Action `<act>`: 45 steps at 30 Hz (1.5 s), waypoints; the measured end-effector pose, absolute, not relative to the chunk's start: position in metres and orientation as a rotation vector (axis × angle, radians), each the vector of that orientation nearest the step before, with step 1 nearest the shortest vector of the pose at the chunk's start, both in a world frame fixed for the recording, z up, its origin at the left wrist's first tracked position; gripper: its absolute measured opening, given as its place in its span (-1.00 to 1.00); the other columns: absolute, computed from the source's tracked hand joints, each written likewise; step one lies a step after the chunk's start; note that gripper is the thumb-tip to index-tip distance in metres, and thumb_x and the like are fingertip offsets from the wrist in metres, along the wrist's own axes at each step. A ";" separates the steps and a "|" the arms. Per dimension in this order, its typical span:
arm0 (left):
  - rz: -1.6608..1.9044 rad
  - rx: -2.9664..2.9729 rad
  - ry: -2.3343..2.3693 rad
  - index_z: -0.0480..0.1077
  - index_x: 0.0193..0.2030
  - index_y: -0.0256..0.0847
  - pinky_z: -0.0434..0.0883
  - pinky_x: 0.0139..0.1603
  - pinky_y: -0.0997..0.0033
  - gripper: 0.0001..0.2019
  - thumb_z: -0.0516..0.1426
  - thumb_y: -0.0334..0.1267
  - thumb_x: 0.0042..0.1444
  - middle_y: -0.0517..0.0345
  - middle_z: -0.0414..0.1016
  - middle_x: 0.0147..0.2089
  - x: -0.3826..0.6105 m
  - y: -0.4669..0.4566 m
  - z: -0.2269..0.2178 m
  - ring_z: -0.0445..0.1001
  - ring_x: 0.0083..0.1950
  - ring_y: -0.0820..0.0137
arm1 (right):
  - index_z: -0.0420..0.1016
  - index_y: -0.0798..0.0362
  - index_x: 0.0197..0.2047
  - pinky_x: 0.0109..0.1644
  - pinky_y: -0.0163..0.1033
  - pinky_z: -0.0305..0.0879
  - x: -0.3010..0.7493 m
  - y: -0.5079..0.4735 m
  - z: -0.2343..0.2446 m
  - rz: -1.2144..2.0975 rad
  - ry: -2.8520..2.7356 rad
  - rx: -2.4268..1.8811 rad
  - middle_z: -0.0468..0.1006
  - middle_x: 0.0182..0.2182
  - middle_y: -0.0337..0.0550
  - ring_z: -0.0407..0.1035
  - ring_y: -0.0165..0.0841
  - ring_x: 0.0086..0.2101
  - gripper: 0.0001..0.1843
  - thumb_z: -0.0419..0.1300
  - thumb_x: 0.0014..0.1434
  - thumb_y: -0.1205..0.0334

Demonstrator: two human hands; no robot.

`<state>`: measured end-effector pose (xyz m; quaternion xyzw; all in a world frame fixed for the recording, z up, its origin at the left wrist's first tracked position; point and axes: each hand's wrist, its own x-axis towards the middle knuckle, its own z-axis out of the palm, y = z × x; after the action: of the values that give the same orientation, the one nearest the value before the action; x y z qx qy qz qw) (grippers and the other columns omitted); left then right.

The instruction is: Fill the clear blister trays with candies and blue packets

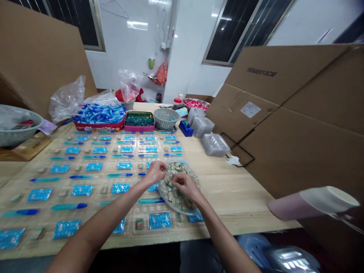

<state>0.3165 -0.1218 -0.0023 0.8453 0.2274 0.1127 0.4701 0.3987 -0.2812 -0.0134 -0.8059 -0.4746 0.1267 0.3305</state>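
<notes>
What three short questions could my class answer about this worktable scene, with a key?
1. True or false: the right hand is over the small striped pieces on the round clear plate.
2. Multiple choice: the long blue-and-white pieces lie in a rectangular tin of which main colour? A red, B green, C white.
3. Short answer: what stands just right of the pink tin of dark teal pieces?

Key: 1 true; 2 A; 3 a grey woven plastic basket.
</notes>
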 end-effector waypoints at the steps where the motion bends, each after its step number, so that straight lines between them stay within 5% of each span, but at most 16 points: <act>1: 0.284 2.058 0.562 0.50 -0.40 -0.32 0.36 -0.42 0.57 -0.75 0.07 -0.58 -0.23 0.27 0.42 -0.61 0.316 -0.122 -0.003 0.45 -0.47 0.45 | 0.43 0.06 -0.51 -0.31 -0.31 0.15 0.399 -0.277 -0.014 0.327 -1.211 -2.133 0.46 -0.52 -0.24 0.31 -0.34 -0.40 -0.92 0.18 -0.01 0.36; 12: 0.324 1.860 0.580 0.46 -0.38 -0.33 0.36 -0.54 0.61 -0.81 0.10 -0.55 -0.17 0.27 0.42 -0.56 0.316 -0.120 -0.011 0.42 -0.56 0.51 | 0.38 0.07 -0.35 -0.34 -0.33 0.23 0.401 -0.268 -0.016 0.500 -1.101 -1.916 0.45 -0.50 -0.29 0.34 -0.38 -0.45 -0.83 0.20 -0.09 0.41; 22: 0.325 1.878 0.605 0.47 -0.30 -0.37 0.38 -0.50 0.58 -0.74 0.09 -0.57 -0.16 0.22 0.46 -0.49 0.318 -0.120 -0.020 0.43 -0.53 0.52 | 0.43 0.06 -0.42 -0.20 -0.24 0.09 0.387 -0.261 -0.012 0.270 -1.343 -2.257 0.50 -0.48 -0.22 0.34 -0.32 -0.38 -0.93 0.16 0.00 0.41; 32: 0.229 2.121 0.488 0.54 -0.44 -0.32 0.34 -0.40 0.53 -0.74 0.08 -0.57 -0.27 0.22 0.46 -0.59 0.335 -0.132 -0.006 0.45 -0.41 0.39 | 0.40 0.08 -0.47 -0.33 -0.32 0.20 0.415 -0.279 -0.011 0.329 -1.104 -1.929 0.45 -0.52 -0.26 0.34 -0.36 -0.44 -0.96 0.14 -0.05 0.38; 38: 0.164 2.156 0.390 0.55 -0.32 -0.31 0.32 -0.43 0.54 -0.68 0.09 -0.56 -0.24 0.24 0.47 -0.56 0.341 -0.146 -0.003 0.43 -0.45 0.43 | 0.42 0.09 -0.47 -0.35 -0.32 0.24 0.427 -0.294 -0.012 0.422 -1.019 -1.863 0.46 -0.52 -0.26 0.34 -0.36 -0.44 -0.97 0.17 -0.10 0.34; 45: 0.134 2.211 0.310 0.54 -0.40 -0.32 0.29 -0.40 0.51 -0.80 0.21 -0.44 -0.27 0.25 0.41 -0.56 0.333 -0.157 -0.010 0.38 -0.44 0.42 | 0.41 0.07 -0.49 -0.42 -0.34 0.17 0.416 -0.301 -0.024 0.351 -1.018 -1.941 0.42 -0.57 -0.28 0.30 -0.37 -0.49 -0.98 0.17 -0.08 0.35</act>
<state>0.3328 -0.1572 -0.0103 0.8891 0.1248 0.0537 0.4371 0.4161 -0.3013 -0.0236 -0.7832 -0.4106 0.1415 0.4450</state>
